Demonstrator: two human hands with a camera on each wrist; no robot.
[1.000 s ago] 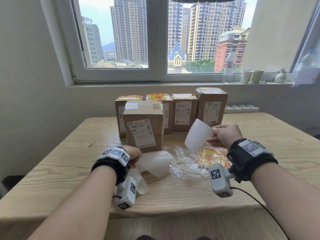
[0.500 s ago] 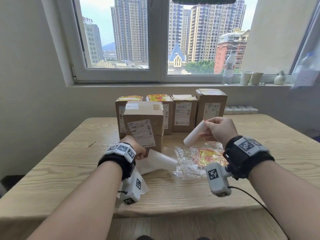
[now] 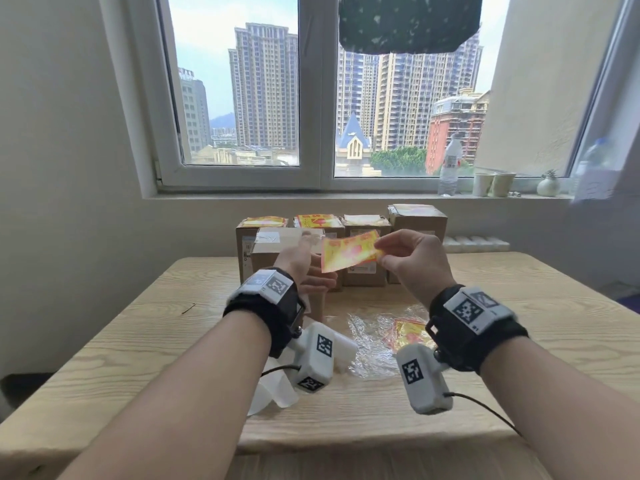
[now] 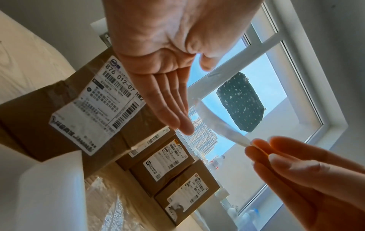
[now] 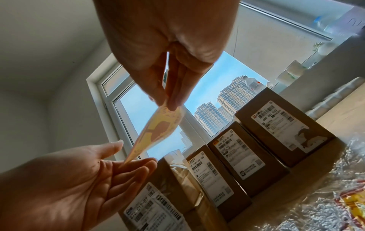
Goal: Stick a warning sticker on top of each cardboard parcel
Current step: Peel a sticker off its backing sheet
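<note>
Five cardboard parcels stand toward the far edge of the wooden tabletop (image 3: 519,306): a row of four at the back and a front parcel (image 3: 277,247) set just before the row's left end. Going by the head view, the back row's two left parcels (image 3: 265,221) already carry yellow-and-red stickers on top; the third parcel (image 3: 363,220) shows only something pale there and the tall right parcel (image 3: 415,211) looks plain, though glare makes both uncertain, and the front parcel's top bears only tape and a white label. So roughly two are done and three are likely left. The warning sticker (image 3: 349,254) in hand is held up in the air over the front parcels, pinched at its right edge between thumb and fingertips of the right hand (image 3: 415,261). The left hand (image 3: 304,268) is flat, fingers straight and together, palm under the sticker's free end and gripping nothing. The right wrist view shows what the head view hides: the sticker's lower corner just touching the left fingertips (image 5: 138,164), and its printed face seen edge-on. The left wrist view gives the pale back of the sticker against the window and the shipping labels on the parcels' fronts. Nearer the front edge lie a crinkled clear plastic bag (image 3: 374,344) with more stickers (image 3: 408,332) and discarded white backing paper (image 3: 273,393).
</note>
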